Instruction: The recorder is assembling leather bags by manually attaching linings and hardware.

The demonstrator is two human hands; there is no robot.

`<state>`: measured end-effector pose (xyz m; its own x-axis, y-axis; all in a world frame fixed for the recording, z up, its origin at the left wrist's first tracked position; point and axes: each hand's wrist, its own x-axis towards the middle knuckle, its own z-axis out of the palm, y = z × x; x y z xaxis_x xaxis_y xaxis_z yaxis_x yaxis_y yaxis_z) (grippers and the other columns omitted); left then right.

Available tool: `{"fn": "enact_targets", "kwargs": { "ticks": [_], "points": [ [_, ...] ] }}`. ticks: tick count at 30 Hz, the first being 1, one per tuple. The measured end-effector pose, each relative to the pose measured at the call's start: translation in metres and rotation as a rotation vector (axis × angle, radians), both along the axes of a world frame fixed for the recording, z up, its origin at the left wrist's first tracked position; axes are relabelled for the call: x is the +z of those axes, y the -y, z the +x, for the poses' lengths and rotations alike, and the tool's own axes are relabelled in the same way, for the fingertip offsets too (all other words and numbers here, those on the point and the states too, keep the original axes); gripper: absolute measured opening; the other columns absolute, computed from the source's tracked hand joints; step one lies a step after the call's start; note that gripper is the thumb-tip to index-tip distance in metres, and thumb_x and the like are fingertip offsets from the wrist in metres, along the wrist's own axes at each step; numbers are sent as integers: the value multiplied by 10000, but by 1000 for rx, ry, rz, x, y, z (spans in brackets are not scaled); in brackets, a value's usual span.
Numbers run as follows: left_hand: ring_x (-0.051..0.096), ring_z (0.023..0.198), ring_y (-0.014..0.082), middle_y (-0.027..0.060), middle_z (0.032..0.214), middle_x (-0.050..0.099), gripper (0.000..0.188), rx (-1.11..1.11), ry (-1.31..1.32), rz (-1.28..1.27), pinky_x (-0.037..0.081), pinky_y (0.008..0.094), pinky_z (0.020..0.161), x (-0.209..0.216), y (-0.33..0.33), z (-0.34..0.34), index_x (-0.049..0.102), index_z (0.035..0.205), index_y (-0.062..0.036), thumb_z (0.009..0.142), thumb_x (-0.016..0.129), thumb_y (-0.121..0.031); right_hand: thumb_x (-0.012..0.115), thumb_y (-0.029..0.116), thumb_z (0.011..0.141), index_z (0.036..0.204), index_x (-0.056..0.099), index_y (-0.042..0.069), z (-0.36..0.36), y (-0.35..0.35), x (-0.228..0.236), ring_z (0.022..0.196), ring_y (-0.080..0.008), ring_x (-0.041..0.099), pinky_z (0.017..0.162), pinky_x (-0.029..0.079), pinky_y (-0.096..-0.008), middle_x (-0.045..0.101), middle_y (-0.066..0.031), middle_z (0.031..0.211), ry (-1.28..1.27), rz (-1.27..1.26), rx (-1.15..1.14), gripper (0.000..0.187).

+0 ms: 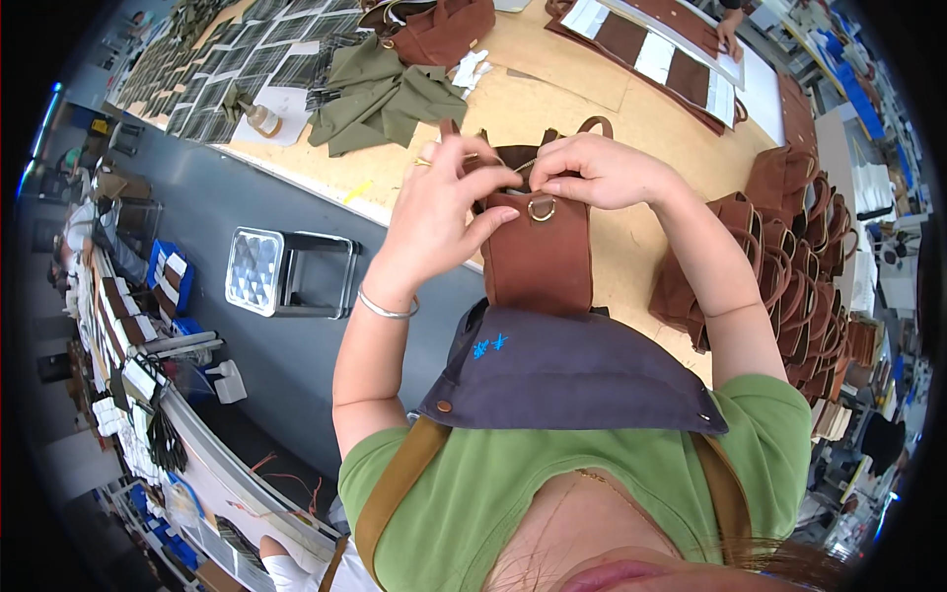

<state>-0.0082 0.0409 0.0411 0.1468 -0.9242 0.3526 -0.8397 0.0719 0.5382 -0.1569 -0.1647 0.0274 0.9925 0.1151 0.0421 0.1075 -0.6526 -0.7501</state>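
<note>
I'd call the bag [539, 261] assembled, top still open. Right hand [590, 172] pinches its edge; left hand [446, 205] has thumb and fingers apart.

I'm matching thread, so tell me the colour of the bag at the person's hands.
The bag is reddish brown, seen best in the head view.

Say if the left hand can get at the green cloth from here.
Likely yes: the green cloth lies on the table just beyond the left hand, and nothing seems to stand between them. That hand is busy at the opening of the brown bag, so would have to leave it first.
</note>
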Motion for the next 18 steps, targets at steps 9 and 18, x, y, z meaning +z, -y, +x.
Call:
{"fn": "enact_targets", "kwargs": {
  "ticks": [9,18],
  "points": [
    [447,1167,236,19,1245,526,105,-152,-102,55,297,446,946,-25,13,27,748,852,-186,780,793,-249,675,278,838,863,715,95,1,-28,26,652,-214,603,616,457,-349,631,-50,700,-86,-128,-136,189],
    [425,1240,219,-3,1221,536,180,-150,-240,59,239,454,1000,-28,9,26,717,999,-223,820,736,-232,646,316,856,796,679,89,1,-27,5,687,-263,620,617,458,-380,650,-62,733,8,-126,-132,237]
  ]
}}
